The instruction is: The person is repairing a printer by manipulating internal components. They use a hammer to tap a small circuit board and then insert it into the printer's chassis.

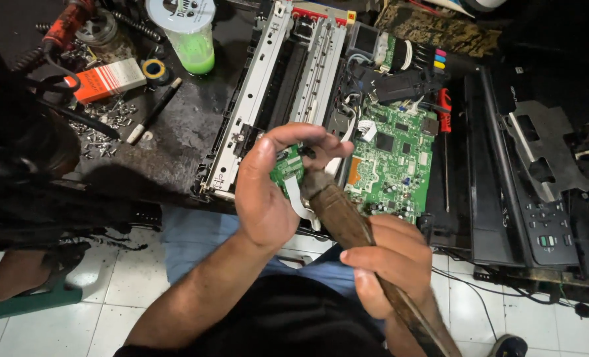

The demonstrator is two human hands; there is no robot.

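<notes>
Nearest the camera, the right hand (387, 261) is closed in a fist around the worn brown wooden handle of a soldering iron (347, 218), whose tip end meets the small green circuit board (288, 165). The left hand (271, 185) curls around that board, thumb and fingers pinching its edges, above the front edge of the dark workbench (175, 142).

Behind lies the large opened printer chassis of grey metal rails (274, 86), then the larger green main board (390, 155), a red-handled screwdriver (445, 132), and a clear plastic cup of green liquid (192, 39) toward the bench's far edge.

The small board looks light, stiff and fragile; edge-holding seems wisest. Its white flat ribbon cable (299, 201) is soft and likely tears easily.
</notes>
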